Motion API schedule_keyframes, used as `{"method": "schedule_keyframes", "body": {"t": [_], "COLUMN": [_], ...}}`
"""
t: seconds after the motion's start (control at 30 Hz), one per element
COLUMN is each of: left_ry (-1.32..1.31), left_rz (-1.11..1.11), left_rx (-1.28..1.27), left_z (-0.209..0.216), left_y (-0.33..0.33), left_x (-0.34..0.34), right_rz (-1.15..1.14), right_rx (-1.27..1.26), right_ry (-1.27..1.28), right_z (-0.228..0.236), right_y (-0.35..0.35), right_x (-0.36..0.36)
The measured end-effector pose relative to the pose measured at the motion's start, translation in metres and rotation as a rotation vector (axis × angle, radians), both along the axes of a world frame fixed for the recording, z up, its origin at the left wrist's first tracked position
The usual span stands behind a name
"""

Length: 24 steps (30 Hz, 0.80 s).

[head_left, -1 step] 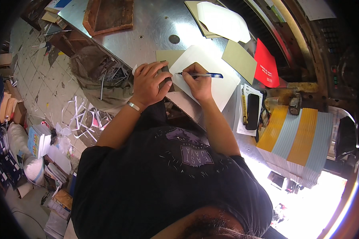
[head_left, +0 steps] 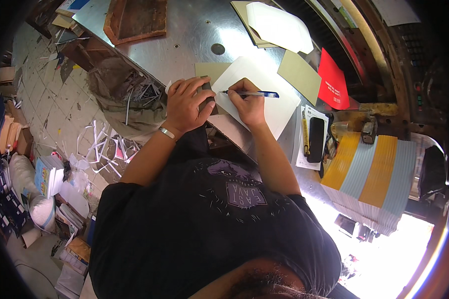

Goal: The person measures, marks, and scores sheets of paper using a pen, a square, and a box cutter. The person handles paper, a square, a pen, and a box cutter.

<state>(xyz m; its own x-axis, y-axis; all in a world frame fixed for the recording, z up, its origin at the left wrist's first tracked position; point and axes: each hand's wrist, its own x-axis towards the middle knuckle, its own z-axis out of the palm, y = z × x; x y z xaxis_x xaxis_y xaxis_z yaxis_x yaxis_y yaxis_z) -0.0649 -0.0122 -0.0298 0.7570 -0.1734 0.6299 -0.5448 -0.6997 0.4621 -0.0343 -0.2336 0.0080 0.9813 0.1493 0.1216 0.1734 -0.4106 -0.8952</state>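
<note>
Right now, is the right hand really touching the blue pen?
Touching. The head view shows it: the right hand has its fingers around the blue pen, which sticks out past them on both sides.

The black short-sleeved shirt (head_left: 184, 234) has purple print (head_left: 244, 194); the left wristband (head_left: 166, 132) is pale.

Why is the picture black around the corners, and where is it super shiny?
Head view: probably the wide fisheye lens, which also bends straight edges near the rim; head view: white glare on the metal table, plus washed-out brightness at lower right; head view: the right hand and pen look fairly sharp.
</note>
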Motion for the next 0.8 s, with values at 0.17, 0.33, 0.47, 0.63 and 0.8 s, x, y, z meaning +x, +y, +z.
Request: {"method": "schedule_keyframes", "body": {"t": [0.17, 0.33, 0.47, 0.63, 0.8], "left_ry": [-0.011, -0.023, -0.025, -0.03, -0.031], "left_rz": [0.003, 0.005, 0.003, 0.008, 0.009], "left_rx": [0.003, 0.01, 0.009, 0.008, 0.007], "left_z": [-0.001, -0.0015, -0.0002, -0.0007, -0.0009], "left_y": [0.0, 0.0005, 0.0003, 0.0003, 0.0001], "left_x": [0.0004, 0.0016, 0.0013, 0.0018, 0.0014], "right_rz": [-0.005, -0.008, -0.012, -0.006, -0.004], "right_rx": [-0.016, -0.018, -0.026, -0.023, -0.032], "right_ry": [-0.01, -0.007, -0.023, -0.014, -0.01], "right_z": [-0.0006, 0.0024, 0.0015, 0.0013, 0.002], "right_y": [0.0002, 0.0018, 0.0011, 0.0014, 0.0014], "right_x": [-0.0002, -0.0003, -0.0007, -0.0003, -0.0004]}}
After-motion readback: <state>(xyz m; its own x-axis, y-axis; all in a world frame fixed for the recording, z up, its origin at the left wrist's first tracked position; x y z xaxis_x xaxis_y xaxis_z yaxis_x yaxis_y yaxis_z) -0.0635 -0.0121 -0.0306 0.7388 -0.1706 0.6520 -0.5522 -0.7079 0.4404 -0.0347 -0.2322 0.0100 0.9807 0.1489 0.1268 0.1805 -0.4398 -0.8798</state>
